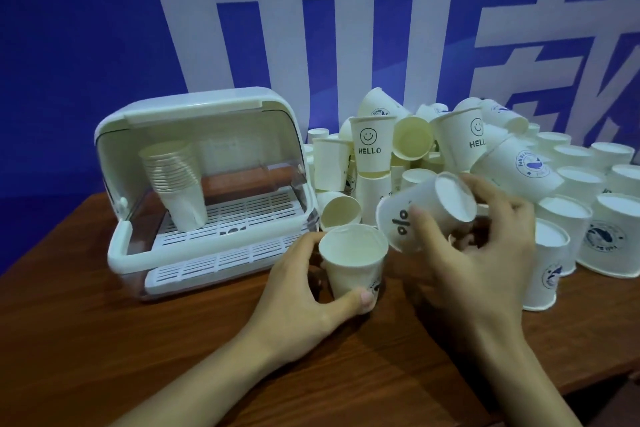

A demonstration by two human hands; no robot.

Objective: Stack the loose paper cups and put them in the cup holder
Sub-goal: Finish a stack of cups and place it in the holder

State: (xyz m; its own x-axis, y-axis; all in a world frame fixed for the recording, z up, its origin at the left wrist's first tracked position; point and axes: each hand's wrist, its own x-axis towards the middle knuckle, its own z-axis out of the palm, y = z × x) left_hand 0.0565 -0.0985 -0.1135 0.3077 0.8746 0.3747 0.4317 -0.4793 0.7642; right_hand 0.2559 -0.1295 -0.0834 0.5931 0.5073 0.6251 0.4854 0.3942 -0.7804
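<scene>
Both hands grasp cups: the left hand (pixel 298 288) wraps an upright white paper cup (pixel 353 260) standing on the brown wooden table (pixel 104 357), while the right hand (pixel 485 253) holds a tilted printed paper cup (pixel 422 215) just above it, beside the white plastic cup holder (pixel 201 184) containing a stack of nested cups (pixel 176 180).

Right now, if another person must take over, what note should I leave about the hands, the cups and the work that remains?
Left hand: grips an upright cup standing on the table, mouth up.
Right hand: holds a tilted cup, bottom facing up and to the right, just beside and above the upright one; not yet nested.
Holder: lid open, one stack already on its rack at the left.
Pile: many loose cups to the right of the holder, some upright, some upside down, some on their side.
Done: one stack stored.
Left: turn and nest the held cups, build further stacks from the pile, store them.
</scene>
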